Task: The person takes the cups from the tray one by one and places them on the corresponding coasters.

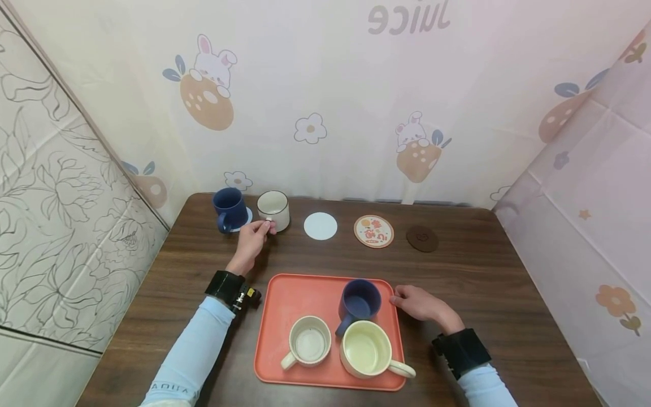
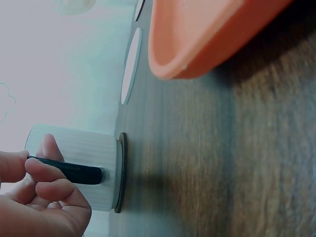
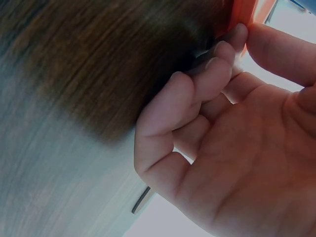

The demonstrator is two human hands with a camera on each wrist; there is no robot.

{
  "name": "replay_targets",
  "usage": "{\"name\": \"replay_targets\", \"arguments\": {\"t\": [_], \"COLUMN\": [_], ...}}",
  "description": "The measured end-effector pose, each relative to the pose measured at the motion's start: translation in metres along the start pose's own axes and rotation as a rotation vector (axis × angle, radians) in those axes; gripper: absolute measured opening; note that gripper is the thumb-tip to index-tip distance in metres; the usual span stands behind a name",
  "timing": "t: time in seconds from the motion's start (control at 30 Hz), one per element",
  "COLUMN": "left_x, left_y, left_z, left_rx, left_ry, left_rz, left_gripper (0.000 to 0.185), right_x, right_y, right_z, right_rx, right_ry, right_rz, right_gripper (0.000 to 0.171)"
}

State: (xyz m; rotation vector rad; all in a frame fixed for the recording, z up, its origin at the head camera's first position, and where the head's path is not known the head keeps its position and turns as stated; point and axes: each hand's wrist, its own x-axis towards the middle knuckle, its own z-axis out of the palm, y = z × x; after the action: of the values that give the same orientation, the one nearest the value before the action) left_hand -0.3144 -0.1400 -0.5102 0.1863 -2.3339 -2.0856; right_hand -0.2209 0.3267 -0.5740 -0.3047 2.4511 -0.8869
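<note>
My left hand reaches to the table's back left and pinches the dark handle of a white mug. The left wrist view shows thumb and fingers of this hand closed on the handle, and the mug standing on a dark coaster. My right hand lies at the right rim of the orange tray. In the right wrist view its curled fingers and thumb meet on the tray's edge. The tray carries a blue mug, a white mug and a pale yellow mug.
Another blue mug stands on a light coaster left of the held mug. Along the back lie a white coaster, an orange patterned coaster and a dark brown coaster. Fabric walls close in the wooden table on three sides.
</note>
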Motion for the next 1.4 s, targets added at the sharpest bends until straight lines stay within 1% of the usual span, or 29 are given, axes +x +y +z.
{"name": "replay_targets", "arguments": {"t": [0.07,0.17,0.23,0.37,0.4,0.47,0.53,0.63,0.7,0.83,0.9,0.97,1.07,1.2,1.27,1.3,1.33,1.4], "left_x": [0.0,0.0,0.0,-0.001,-0.001,-0.001,0.0,-0.001,-0.003,-0.003,-0.003,-0.003,-0.005,-0.008,-0.013,-0.016,-0.021,-0.033], "left_y": [0.0,0.001,0.001,0.002,0.002,0.003,0.003,0.004,0.004,0.005,0.005,0.004,0.003,0.001,0.002,0.002,0.002,0.004], "left_z": [0.0,0.0,-0.001,-0.002,-0.002,-0.003,-0.005,-0.005,-0.005,-0.006,-0.007,-0.009,-0.013,-0.023,-0.028,-0.03,-0.032,-0.036], "left_rx": [-0.003,-0.004,-0.003,-0.017,-0.02,-0.028,-0.024,-0.024,-0.024,-0.04,-0.044,-0.045,-0.021,0.009,0.012,0.013,0.02,0.049], "left_ry": [-0.001,-0.005,-0.009,-0.024,-0.03,-0.043,-0.053,-0.056,-0.056,-0.063,-0.07,-0.078,-0.078,-0.03,0.006,0.018,0.023,0.006], "left_rz": [-0.003,-0.009,-0.012,-0.016,-0.016,-0.023,-0.028,-0.036,-0.036,-0.045,-0.049,-0.054,-0.051,-0.022,-0.004,0.004,0.011,0.021], "left_gripper": [0.032,0.032,0.033,0.034,0.034,0.035,0.036,0.036,0.036,0.037,0.037,0.037,0.039,0.038,0.035,0.034,0.033,0.032], "right_x": [0.001,-0.003,-0.007,-0.008,-0.009,-0.017,-0.028,-0.037,-0.03,-0.008,-0.004,-0.006,-0.017,-0.026,-0.027,-0.025,-0.026,-0.025], "right_y": [0.0,-0.009,-0.013,-0.014,-0.014,-0.033,-0.055,-0.077,-0.063,-0.021,-0.013,-0.016,-0.034,-0.049,-0.05,-0.046,-0.047,-0.045], "right_z": [0.001,-0.002,-0.003,-0.004,-0.004,-0.007,-0.01,-0.014,-0.011,-0.003,-0.002,-0.002,-0.008,-0.013,-0.013,-0.012,-0.012,-0.011], "right_rx": [0.001,0.005,0.004,0.002,0.002,0.006,-0.003,0.004,0.0,0.008,0.006,-0.001,-0.003,-0.007,-0.009,-0.017,-0.003,0.004], "right_ry": [0.004,-0.003,-0.006,0.002,0.005,0.013,0.026,0.023,0.022,0.011,0.011,0.008,0.0,-0.004,-0.006,-0.006,-0.009,-0.014], "right_rz": [0.01,-0.012,-0.043,-0.032,-0.042,0.003,0.008,0.04,0.027,0.023,0.02,0.004,-0.02,-0.04,-0.054,-0.065,-0.06,-0.048], "right_gripper": [0.033,0.031,0.031,0.03,0.03,0.027,0.025,0.023,0.026,0.032,0.033,0.032,0.03,0.03,0.031,0.031,0.031,0.031]}}
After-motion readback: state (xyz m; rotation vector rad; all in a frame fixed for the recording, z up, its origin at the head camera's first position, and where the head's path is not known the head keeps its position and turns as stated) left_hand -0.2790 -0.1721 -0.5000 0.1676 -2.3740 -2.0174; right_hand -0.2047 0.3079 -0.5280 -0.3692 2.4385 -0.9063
